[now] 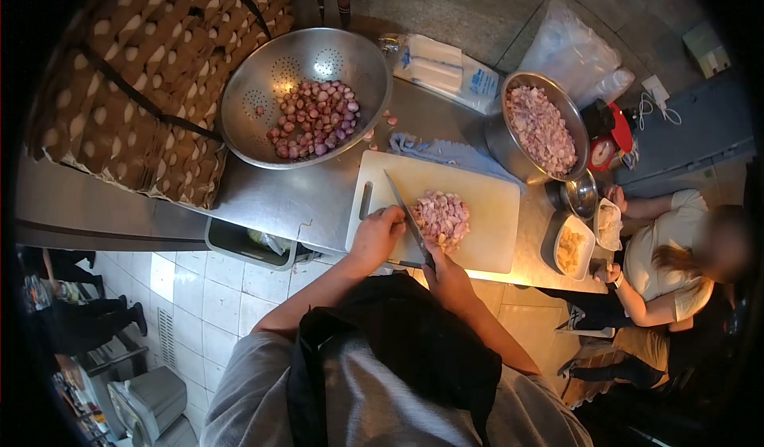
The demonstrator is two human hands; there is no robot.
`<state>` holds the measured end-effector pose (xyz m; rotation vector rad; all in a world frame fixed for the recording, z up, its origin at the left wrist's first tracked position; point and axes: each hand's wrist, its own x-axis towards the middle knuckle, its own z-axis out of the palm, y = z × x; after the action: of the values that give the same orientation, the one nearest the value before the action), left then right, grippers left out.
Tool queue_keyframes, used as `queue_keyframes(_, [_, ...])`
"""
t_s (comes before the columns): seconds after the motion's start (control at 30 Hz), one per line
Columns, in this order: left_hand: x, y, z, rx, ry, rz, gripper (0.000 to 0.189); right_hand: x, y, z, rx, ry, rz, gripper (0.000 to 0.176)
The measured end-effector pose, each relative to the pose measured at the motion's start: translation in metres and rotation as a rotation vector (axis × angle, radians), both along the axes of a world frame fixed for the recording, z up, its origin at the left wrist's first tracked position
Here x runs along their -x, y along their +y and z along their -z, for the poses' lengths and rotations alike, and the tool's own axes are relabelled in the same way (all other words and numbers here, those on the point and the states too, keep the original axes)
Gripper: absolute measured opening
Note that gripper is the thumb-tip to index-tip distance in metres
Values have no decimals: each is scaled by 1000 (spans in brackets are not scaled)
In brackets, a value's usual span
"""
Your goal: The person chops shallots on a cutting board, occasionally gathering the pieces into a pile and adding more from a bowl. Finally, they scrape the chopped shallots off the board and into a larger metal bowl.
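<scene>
My right hand [448, 278] is wrapped round the handle of a kitchen knife [408, 210], its blade slanting up and to the left over a white cutting board [495, 208]. Beside the blade lies a heap of chopped shallots [442, 218]. My left hand [377, 238] is at the board's near left side with fingers curled together close to the blade; whether it touches the steel or pinches something small is hidden.
A metal colander [247, 132] holds whole peeled shallots [318, 121]. Chopped shallots fill a steel pot [497, 132] at the right. A blue cloth [454, 151] lies behind the board. Stacked egg trays [143, 89] stand left. Another person [656, 256] works at the right end, near a white tub [587, 252].
</scene>
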<state>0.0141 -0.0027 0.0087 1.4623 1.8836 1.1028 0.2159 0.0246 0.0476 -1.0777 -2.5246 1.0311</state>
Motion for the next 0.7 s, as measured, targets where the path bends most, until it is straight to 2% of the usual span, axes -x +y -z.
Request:
queue_keyframes(0.07, [6,-2,-5,-65,97,51,16,0,0,-2,-2,2,-7,54])
queue_keyframes(0.27, [16,-8,-1,-180,149,223,11,1,-3,-3,-13,-60,9,57])
queue_keyframes(0.37, [15,-7,0,-260,187,226,10,-2,-6,-2,-19,-82,12,58])
queue_keyframes(0.47, [11,-4,3,-222,291,220,9,0,-6,-4,38,-113,30,56])
queue_keyframes(0.57, [7,-5,-1,-266,368,140,10,0,-6,-5,38,-77,36,56])
queue_keyframes(0.7, [14,-20,7,-224,319,25,8,-4,-10,-11,44,-43,55,56])
